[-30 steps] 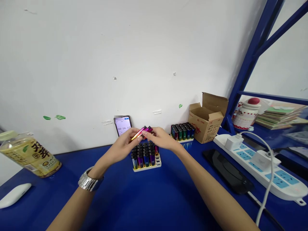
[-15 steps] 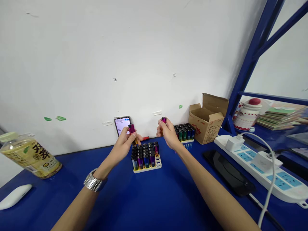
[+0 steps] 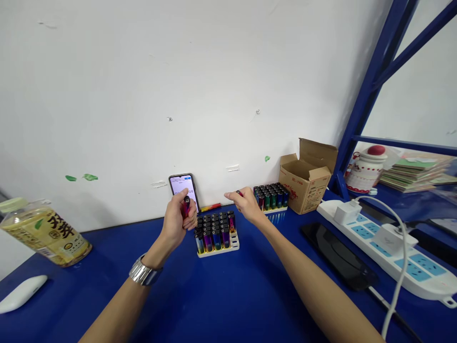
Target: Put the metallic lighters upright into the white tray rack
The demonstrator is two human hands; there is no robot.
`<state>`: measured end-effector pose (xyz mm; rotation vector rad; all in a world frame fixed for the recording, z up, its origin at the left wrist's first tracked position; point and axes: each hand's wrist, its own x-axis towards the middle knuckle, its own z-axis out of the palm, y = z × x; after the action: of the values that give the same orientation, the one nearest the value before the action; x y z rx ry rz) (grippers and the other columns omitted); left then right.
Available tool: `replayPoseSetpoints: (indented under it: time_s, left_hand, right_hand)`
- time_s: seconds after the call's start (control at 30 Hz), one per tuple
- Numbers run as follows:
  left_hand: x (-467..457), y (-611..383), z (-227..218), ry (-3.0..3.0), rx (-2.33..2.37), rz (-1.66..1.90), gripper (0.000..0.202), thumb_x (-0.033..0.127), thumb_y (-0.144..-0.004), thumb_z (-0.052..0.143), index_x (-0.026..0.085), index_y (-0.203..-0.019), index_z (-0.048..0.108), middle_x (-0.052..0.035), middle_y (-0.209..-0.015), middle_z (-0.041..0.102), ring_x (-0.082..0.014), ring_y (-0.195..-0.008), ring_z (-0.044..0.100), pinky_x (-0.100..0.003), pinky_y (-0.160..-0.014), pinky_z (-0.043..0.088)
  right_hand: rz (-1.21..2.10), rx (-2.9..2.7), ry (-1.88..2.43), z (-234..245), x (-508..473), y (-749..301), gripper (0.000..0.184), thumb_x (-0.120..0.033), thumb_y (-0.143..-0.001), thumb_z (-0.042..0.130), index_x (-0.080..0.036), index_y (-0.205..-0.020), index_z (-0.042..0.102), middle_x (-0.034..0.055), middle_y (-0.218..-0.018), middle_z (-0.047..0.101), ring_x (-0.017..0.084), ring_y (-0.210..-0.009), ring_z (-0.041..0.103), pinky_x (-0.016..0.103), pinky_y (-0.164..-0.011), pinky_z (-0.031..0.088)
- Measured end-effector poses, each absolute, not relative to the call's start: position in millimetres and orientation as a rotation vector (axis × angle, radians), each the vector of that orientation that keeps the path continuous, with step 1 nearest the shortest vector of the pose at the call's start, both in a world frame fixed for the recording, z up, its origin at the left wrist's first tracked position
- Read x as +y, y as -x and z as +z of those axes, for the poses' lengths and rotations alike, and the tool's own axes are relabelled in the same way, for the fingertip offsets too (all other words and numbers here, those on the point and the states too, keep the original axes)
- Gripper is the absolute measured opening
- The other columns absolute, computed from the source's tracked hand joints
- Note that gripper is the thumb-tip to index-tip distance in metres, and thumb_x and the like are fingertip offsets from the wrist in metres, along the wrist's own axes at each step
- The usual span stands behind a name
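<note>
My left hand [image 3: 174,216] is wrapped round a purple lighter [image 3: 186,207] with a dark top, left of and above the near rack. To the right, my right hand [image 3: 247,206] is raised with its index finger pointing left. Its other fingers close on a second purple lighter [image 3: 240,193], mostly hidden behind the hand. Between and below the hands stands a white rack [image 3: 214,252] packed with upright, metallic-coloured lighters [image 3: 216,239] with black tops. A few bare slots show at its right front corner.
A second rack of lighters [image 3: 273,199] stands by an open cardboard box [image 3: 303,188]. A lit phone [image 3: 191,185] leans on the wall near a red-yellow lighter-like piece [image 3: 210,207]. Right lie a black phone [image 3: 339,255] and a power strip [image 3: 428,283]; left, a bottle [image 3: 48,233] and white mouse [image 3: 23,293].
My left hand has moved left and down and turned, uncovering more of the phone screen. My right hand has tipped its lighter and dropped slightly, with the index finger now stretched left.
</note>
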<state>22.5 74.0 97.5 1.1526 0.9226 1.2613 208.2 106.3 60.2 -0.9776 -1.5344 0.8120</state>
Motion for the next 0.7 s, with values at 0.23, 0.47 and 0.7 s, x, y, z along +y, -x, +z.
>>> replayPoseSetpoints:
  time_s: [0.23, 0.47, 0.7]
  left_hand:
    - [72.9, -22.2, 102.0, -0.969, 0.919, 1.273, 0.045, 0.033, -0.074, 0.048, 0.018, -0.032, 0.043, 0.0038, -0.025, 0.023, -0.0067, -0.025, 0.022, -0.02, -0.032, 0.02]
    - [71.8, -23.6, 105.1, -0.889, 0.928, 1.255, 0.044, 0.025, -0.074, 0.045, 0.017, -0.031, 0.046, 0.0023, -0.025, 0.026, -0.0068, -0.025, 0.024, -0.02, -0.032, 0.021]
    - [71.4, -25.6, 103.9, -0.893, 0.917, 1.245, 0.041, 0.025, -0.074, 0.048, 0.016, -0.034, 0.047, 0.003, -0.026, 0.028, -0.0061, -0.027, 0.023, -0.019, -0.032, 0.023]
  right_hand:
    - [0.881, -1.483, 0.93, 61.0, 105.2, -206.7, 0.046, -0.033, -0.072, 0.056, -0.022, -0.046, 0.021, -0.0069, -0.045, 0.015, 0.007, -0.048, 0.014, 0.027, -0.048, 0.011]
    - [0.878, -1.483, 0.905, 60.2, 105.3, -204.4, 0.042, -0.028, -0.071, 0.054, -0.022, -0.045, 0.022, -0.007, -0.045, 0.015, 0.007, -0.047, 0.014, 0.027, -0.048, 0.011]
    - [0.844, -1.513, 0.957, 61.2, 104.1, -204.0, 0.045, -0.032, -0.073, 0.056, -0.022, -0.046, 0.022, -0.0074, -0.045, 0.015, 0.006, -0.046, 0.015, 0.027, -0.046, 0.011]
